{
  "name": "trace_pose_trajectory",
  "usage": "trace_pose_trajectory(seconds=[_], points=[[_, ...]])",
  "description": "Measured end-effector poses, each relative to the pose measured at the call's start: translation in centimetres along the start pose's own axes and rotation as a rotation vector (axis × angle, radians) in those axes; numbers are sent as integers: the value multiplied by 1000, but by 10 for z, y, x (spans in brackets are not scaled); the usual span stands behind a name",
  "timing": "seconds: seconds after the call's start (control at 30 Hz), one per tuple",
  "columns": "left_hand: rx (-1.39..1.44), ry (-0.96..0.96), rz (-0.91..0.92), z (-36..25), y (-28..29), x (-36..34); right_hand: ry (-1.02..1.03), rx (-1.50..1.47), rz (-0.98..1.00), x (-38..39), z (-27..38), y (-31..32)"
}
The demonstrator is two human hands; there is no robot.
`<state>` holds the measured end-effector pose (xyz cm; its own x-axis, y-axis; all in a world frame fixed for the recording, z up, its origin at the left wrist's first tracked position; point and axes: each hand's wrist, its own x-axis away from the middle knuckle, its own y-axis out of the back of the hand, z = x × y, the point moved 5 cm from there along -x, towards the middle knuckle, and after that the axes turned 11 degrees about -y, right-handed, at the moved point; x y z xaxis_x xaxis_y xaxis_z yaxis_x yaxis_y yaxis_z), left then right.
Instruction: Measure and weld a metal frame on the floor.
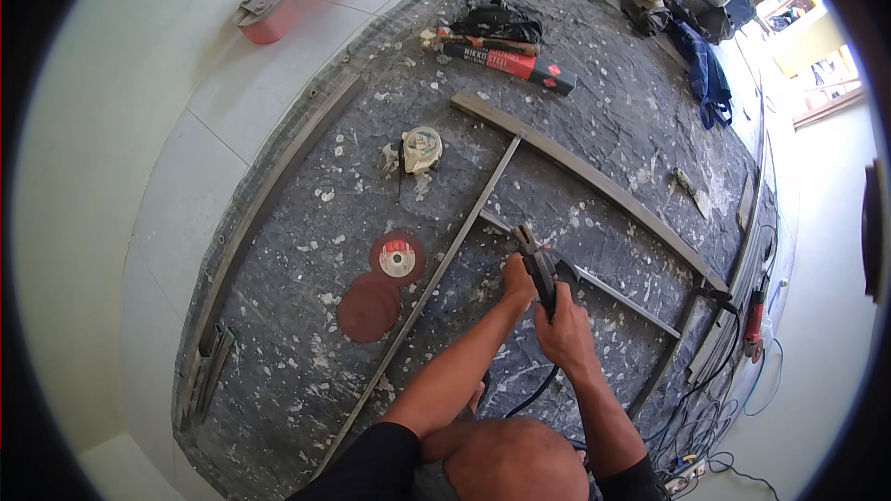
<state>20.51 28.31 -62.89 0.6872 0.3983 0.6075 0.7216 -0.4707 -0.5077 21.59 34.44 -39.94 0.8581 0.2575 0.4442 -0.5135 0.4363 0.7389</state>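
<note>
My right hand is closed around the dark handle of a welding electrode holder, whose metal jaws point away from me. From below that hand a black cable runs toward me. Close against the holder's left side is my left hand, its fingers curled and mostly hidden, so what it grips is unclear. Under and around both hands lies a flat frame of metal tubes: a thick far bar, a long thin side bar and a thin crossbar passing beneath the holder.
Left of the frame lie a tape measure, reddish cutting discs and a loose metal bar. A black-and-red box rests beyond it. An angle grinder, metal strips and tangled cables are on the right. A stained grey sheet covers the floor.
</note>
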Motion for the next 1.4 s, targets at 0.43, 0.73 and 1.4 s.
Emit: trace_pose_trajectory(seconds=[0.43, 0.73, 1.4], points=[[-243, -222, 57, 26, 24, -27, 27, 0, 21, 0, 8, -4], [-198, -194, 59, 15, 9, -14, 20, 13, 31, 0, 12, -2], [-591, -317, -68, 11, 34, -30, -39, -47, 21, 4, 34, 7]])
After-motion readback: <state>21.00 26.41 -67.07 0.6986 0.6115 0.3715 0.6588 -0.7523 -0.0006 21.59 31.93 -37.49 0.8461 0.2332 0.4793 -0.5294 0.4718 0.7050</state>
